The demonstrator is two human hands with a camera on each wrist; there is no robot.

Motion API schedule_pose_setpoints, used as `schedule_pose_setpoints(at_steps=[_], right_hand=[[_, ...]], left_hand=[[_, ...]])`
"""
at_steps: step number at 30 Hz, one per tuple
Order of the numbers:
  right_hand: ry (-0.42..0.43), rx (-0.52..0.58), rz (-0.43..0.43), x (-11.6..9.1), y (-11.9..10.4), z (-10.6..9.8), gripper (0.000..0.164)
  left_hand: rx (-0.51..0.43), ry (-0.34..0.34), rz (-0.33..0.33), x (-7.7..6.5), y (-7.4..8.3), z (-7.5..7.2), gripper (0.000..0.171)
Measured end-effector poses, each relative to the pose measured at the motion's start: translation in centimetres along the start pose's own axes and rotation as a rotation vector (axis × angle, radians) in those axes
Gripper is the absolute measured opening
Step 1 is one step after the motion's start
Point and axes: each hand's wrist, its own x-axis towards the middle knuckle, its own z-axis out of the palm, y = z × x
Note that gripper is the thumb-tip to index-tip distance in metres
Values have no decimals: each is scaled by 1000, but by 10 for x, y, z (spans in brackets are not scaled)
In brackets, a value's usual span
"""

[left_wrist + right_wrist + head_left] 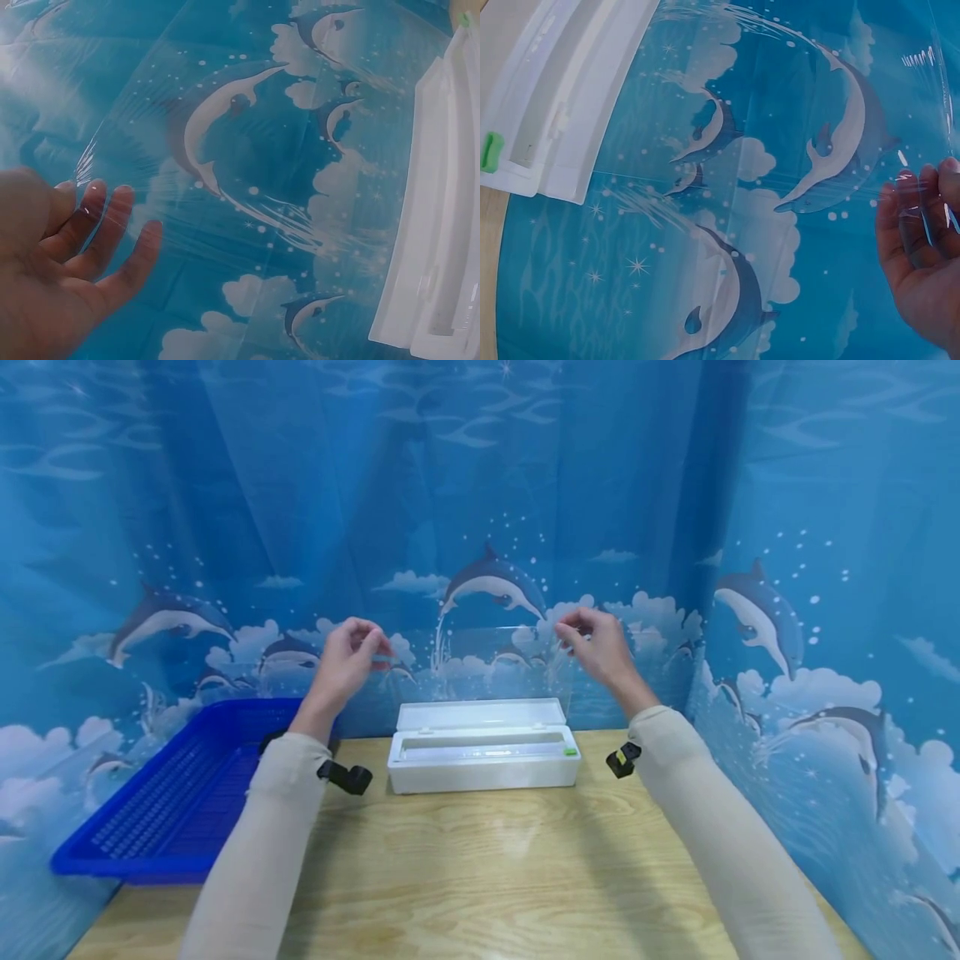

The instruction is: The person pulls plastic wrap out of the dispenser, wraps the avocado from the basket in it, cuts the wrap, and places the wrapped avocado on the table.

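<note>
A sheet of clear plastic wrap (480, 664) is stretched upright above a white plastic wrap dispenser box (483, 774). My left hand (348, 656) pinches its upper left corner between thumb and forefinger; in the left wrist view the film (187, 187) creases toward the pinch and the other fingers spread behind it. At the upper right corner my right hand (596, 643) pinches the wrap, which gathers in shiny folds in the right wrist view. The dispenser's lid (480, 714) stands raised at the back. A green slider (491, 151) sits at its right end.
A blue perforated plastic basket (168, 860) stands on the left side of the wooden table (480, 868), partly behind my left forearm. Behind the table hangs a blue curtain (480, 468) printed with dolphins, and it continues along the right side.
</note>
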Motion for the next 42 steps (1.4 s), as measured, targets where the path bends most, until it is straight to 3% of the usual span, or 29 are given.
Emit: schedule_pose_setpoints(at_steps=[18,27,36,42], right_hand=[[7,10,-90,-17,-12,-14,21],[-42,14,-104,-42,-13,-20,19],[-123,-16,-122,-74,-13,-20,15],[-210,-11,-152,-94,-6,-16,10]], left_hand=[[-25,-4,44,-16,12,-5,29],[26,-21,85,-37,5,-5,33],[55,-89,99,-63,0,-2,32],[52,-182,84,-80,-13,-2,30]])
